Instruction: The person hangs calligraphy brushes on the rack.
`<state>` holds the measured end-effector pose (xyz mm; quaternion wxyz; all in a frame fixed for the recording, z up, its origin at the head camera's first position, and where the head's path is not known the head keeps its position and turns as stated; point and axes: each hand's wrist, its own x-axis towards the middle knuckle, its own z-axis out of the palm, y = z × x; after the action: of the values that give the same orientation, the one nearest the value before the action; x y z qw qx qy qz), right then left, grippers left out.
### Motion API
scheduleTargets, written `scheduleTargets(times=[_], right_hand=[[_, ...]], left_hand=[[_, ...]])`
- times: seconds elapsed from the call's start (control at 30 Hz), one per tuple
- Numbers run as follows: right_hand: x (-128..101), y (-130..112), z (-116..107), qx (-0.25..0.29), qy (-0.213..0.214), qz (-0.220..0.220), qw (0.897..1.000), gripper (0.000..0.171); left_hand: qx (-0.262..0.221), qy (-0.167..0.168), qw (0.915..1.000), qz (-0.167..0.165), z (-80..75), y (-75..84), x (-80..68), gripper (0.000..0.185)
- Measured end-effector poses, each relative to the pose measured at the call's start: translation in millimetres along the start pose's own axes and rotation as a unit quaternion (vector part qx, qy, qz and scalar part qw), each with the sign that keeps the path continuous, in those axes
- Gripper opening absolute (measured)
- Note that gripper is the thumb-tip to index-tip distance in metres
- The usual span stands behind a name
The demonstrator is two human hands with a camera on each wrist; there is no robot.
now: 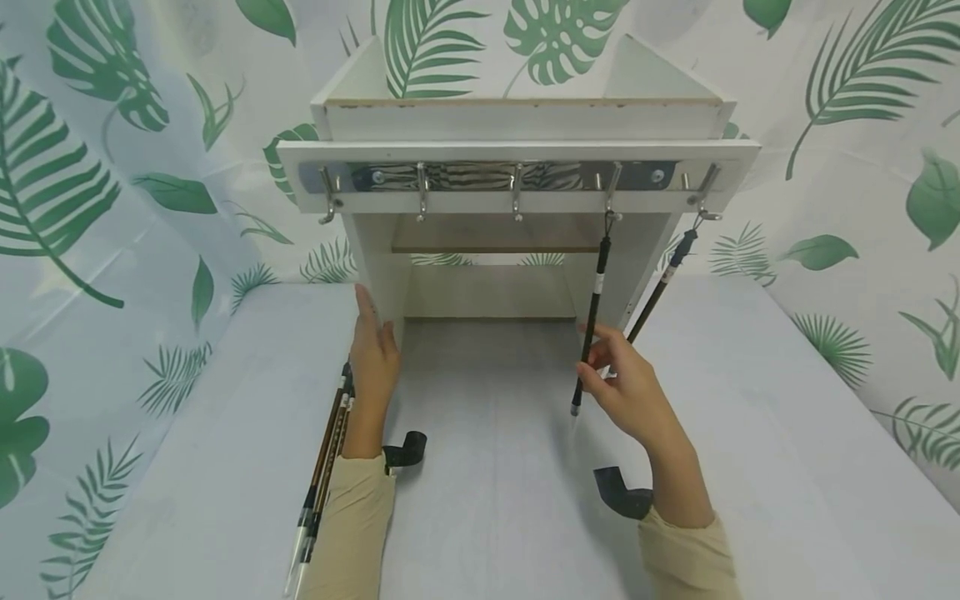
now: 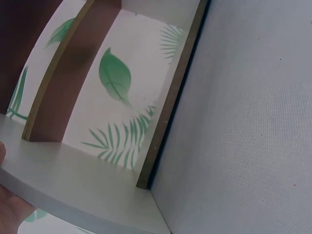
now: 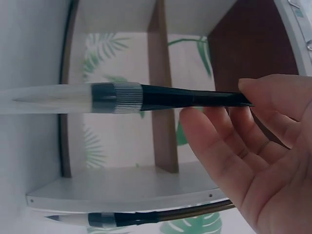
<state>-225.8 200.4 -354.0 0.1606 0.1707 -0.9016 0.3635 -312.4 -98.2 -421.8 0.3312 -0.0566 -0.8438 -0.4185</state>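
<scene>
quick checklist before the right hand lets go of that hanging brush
1. Brush loop on its hook: ok, it hangs from it.
2. Right hand hold: ok, fingers touch the lower shaft.
3. Left hand steadying the rack: ok, flat against its left side panel.
4. Neighbouring brush: ok, hung on the rightmost hook.
5. Free hooks: ok, three left of the brushes.
6. Spare brushes on the table: ok, beside the left forearm.

Two calligraphy brushes hang from the hook rail – one (image 1: 592,321) at the fourth hook, one (image 1: 660,287) at the fifth. A bundle of brushes (image 1: 324,467) lies on the surface – their number unclear. Five hooks (image 1: 516,200) on one white rack (image 1: 517,125). Two hands.
</scene>
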Motion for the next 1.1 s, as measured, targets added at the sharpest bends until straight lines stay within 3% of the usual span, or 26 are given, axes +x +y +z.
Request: scheduleTargets(times=[0.3, 0.43, 0.63, 0.9, 1.1], right_hand=[[1.5, 5.5, 0.9, -0.008, -0.009, 0.039, 0.999, 0.046], [0.8, 6.7, 0.2, -0.02, -0.014, 0.041, 0.999, 0.045], [-2.4, 9.7, -4.7, -0.032, 0.011, 0.032, 0.999, 0.04], [-7.2, 22.2, -19.8, -0.032, 0.104, 0.032, 0.994, 0.037], [-8.4, 35.0, -28.6, 0.011, 0.198, 0.055, 0.979, 0.032]], left_hand=[[0.006, 0.002, 1.0, 0.002, 0.1, -0.6, 0.0, 0.058], [0.004, 0.001, 1.0, 0.001, 0.5, -0.8, 0.4, 0.058], [0.006, 0.0, 1.0, 0.003, 1.7, -1.0, 0.5, 0.058], [0.004, -0.003, 1.0, 0.001, 0.9, 1.2, 0.5, 0.058], [0.002, -0.005, 0.9999, -0.012, 0.0, 1.4, -0.2, 0.058]])
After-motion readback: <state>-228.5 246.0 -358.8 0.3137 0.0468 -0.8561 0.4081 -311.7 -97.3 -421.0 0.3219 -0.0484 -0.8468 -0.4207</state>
